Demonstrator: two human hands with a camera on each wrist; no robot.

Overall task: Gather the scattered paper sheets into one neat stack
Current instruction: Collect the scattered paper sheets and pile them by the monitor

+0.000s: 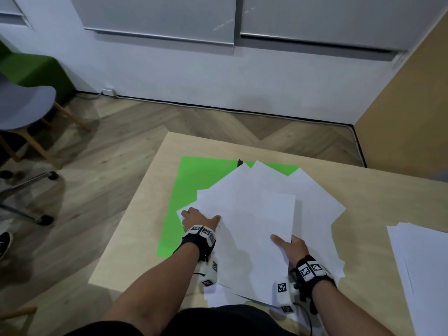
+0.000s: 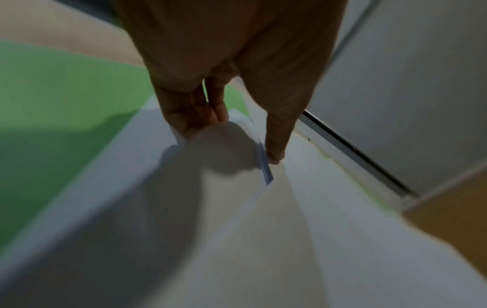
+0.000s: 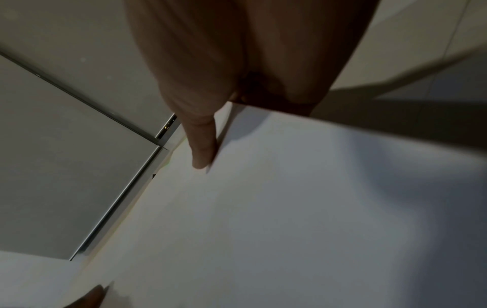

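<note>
Gathering step: left hand (image 1: 197, 220) pinches loose sheets (image 1: 254, 214) near worktop (image 1: 388, 197) left edge; right hand (image 1: 292, 247) grip pinches top sheet (image 1: 274, 221). Next: square edges.

Room's pretty plain: white wall (image 1: 169, 76) along the back with two big grey panels (image 1: 157, 18) mounted up high, metal trim on their lower edges. Floor is light wood herringbone (image 1: 116, 127), with a dark cable or trim strip running along the baseboard. On the left there's a blue-grey chair (image 1: 21, 105) on wooden legs, something green and upholstered (image 1: 31, 66) behind it, and a metal base on black casters (image 1: 46, 219) below. Tan wood-look panel (image 1: 407, 112) on the right. Light wood table (image 1: 363, 180) in front. Lighting's soft and even.
</note>
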